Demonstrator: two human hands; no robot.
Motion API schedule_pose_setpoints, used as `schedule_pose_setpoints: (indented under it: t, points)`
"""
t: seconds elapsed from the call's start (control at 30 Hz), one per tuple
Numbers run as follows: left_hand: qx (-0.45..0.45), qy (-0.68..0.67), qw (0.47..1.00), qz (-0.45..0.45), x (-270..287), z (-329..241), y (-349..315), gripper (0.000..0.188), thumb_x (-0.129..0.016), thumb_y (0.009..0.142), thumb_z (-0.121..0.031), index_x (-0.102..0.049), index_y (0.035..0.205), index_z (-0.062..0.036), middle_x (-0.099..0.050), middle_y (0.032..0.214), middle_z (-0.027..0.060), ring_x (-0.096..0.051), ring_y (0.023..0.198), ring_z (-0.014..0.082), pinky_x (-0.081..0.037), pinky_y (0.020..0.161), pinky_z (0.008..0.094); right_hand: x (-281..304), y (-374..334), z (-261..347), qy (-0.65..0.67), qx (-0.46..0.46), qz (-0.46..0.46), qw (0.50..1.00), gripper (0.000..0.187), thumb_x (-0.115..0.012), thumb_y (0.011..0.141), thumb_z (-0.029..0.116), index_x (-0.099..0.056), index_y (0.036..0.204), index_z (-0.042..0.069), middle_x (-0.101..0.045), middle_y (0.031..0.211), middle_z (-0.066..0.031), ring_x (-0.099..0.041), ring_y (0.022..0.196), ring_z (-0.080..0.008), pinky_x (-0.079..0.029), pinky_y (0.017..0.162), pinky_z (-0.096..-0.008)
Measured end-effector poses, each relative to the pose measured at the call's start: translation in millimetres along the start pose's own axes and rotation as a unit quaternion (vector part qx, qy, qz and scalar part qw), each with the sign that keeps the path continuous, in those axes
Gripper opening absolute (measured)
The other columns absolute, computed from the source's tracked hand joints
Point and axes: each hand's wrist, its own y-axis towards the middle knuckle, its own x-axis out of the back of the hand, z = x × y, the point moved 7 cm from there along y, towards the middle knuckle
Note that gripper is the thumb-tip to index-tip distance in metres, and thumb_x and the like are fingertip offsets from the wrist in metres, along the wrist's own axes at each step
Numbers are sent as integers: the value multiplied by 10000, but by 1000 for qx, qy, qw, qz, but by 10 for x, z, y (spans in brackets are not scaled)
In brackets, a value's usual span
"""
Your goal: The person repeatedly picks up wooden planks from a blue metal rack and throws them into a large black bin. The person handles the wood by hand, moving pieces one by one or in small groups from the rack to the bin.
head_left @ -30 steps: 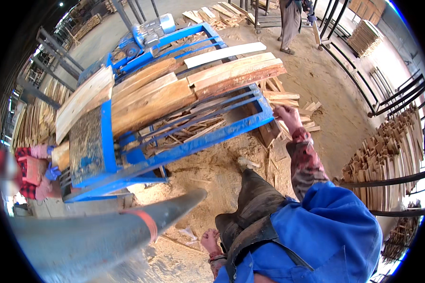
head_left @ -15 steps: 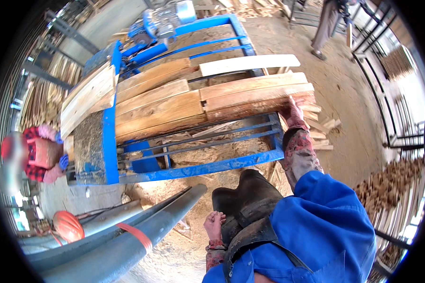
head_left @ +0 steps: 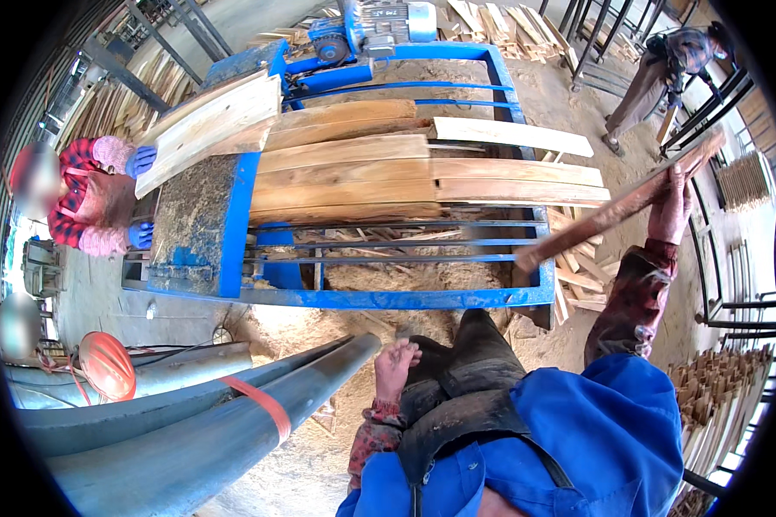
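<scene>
My right hand [head_left: 677, 194] is closed round a long, rough-edged wooden slat [head_left: 616, 207], lifted off the right end of a blue metal machine frame [head_left: 388, 299]. The slat slants from the frame's right corner up toward the upper right. Several boards lie side by side on the frame: a brown board [head_left: 345, 178], a reddish board [head_left: 517, 171] and a pale board [head_left: 509, 133] behind them. In front of my dark apron [head_left: 466, 370], my left hand [head_left: 397, 366] hangs with its fingers curled in; nothing shows in it.
A co-worker in blue gloves [head_left: 140, 160] stands at the machine's left end by a wide pale board [head_left: 211, 129]. Another person [head_left: 664, 73] bends at the far right. Blue-grey metal beams [head_left: 224, 448] lie at lower left. Offcuts [head_left: 582, 280] pile beyond the frame's right end.
My right hand has lifted the nearest slat off the boards and swung it out to the right. My view has shifted, and the left co-worker's hand has moved onto the pale board.
</scene>
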Motion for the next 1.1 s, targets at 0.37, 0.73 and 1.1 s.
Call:
schedule_pose_setpoints:
  t: [0.37,0.73,1.1]
  points:
    - [-2,-159,944,288,-627,-978,246,426,-641,914,-65,-499,1312,-11,-607,1200,100,-584,1118,199,-496,941,336,-2452,-3073,-732,-12,-310,453,836,354,-668,878,120,-593,1195,-19,-638,1003,-32,-571,911,-115,-484,809,-294]
    - [84,-215,950,212,-557,-798,406,447,-621,909,-117,-489,1320,1,-617,1188,165,-598,1105,290,-474,976,435,-2425,-3114,-1253,-219,-73,517,825,383,-731,851,245,-646,1120,-15,-688,884,-173,-687,811,-259,-538,719,-343]
    - [19,-317,942,110,-531,-976,805,411,-647,884,-158,-565,1259,-12,-657,1065,169,-610,1019,301,-459,968,468,774,-1266,-2543,-120,-415,-95,897,536,-712,854,481,-584,1091,17,-658,889,-100,-666,742,-201,-560,617,-307]
